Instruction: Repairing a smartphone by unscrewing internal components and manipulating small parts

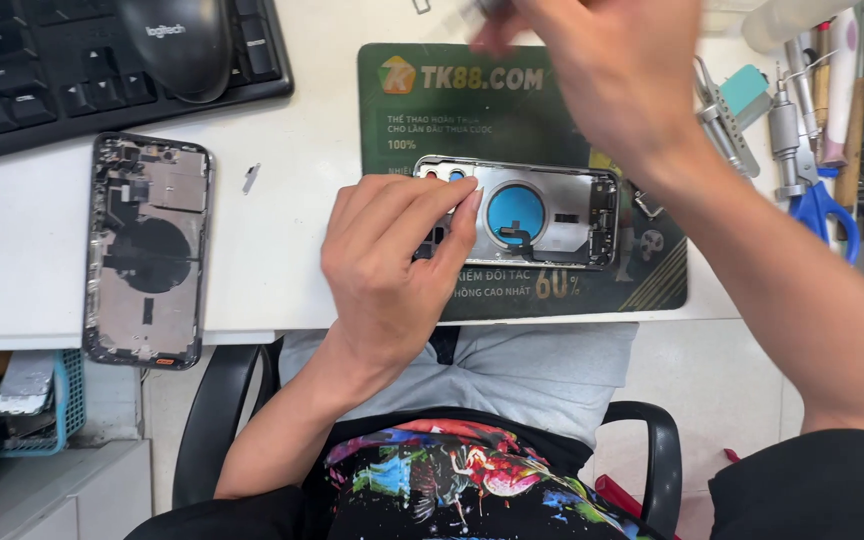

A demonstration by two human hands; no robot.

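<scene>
Person, seated, seen from above.
Left hand (392,265): bare, no ring, no watch; forearm uncovered to the elbow.
Right hand (612,70): bare, partly blurred; forearm uncovered, black sleeve (812,485) at the upper arm.
Torso: black shirt (452,480) with a multicoloured splash print in red, green, blue, pink and yellow.
Legs: light grey shorts (542,365) across the lap.

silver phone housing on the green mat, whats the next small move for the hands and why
Probably bring the right hand back down to the silver phone housing. It is blurred, raised over the far edge of the green mat, and what it grips can't be told. The left hand presses on the housing's left end, so the open frame looks steadied for work.
</scene>
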